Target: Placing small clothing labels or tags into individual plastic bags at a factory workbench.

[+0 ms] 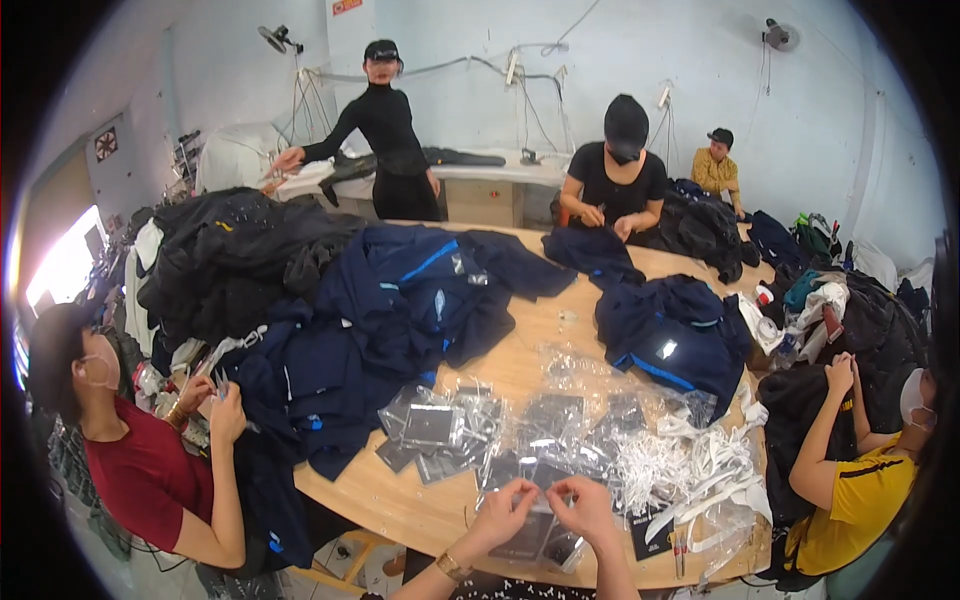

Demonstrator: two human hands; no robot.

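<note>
Head view. Lower centre: left hand (508, 514) and right hand (590, 512), thumb and fingertips of each drawn into a pinch, tips close together; cannot tell whether film or anything else is between them. Clear packets (522, 537) with dark contents lie directly below the hands, at the near table edge; more in a loose heap (432, 425) left of centre.

Handling, my judgement: thin film likely slips and clings; take one layer by its edge, pull gently, keep clear of the white cords (648, 470) to the right, which could snag.

Surface: pale wooden table (505, 365), navy garments (385, 300) across centre-left, snips (679, 552) lower right.

Room: light-blue wall (450, 40), wall fan (782, 37) upper right, co-workers around the table.
</note>
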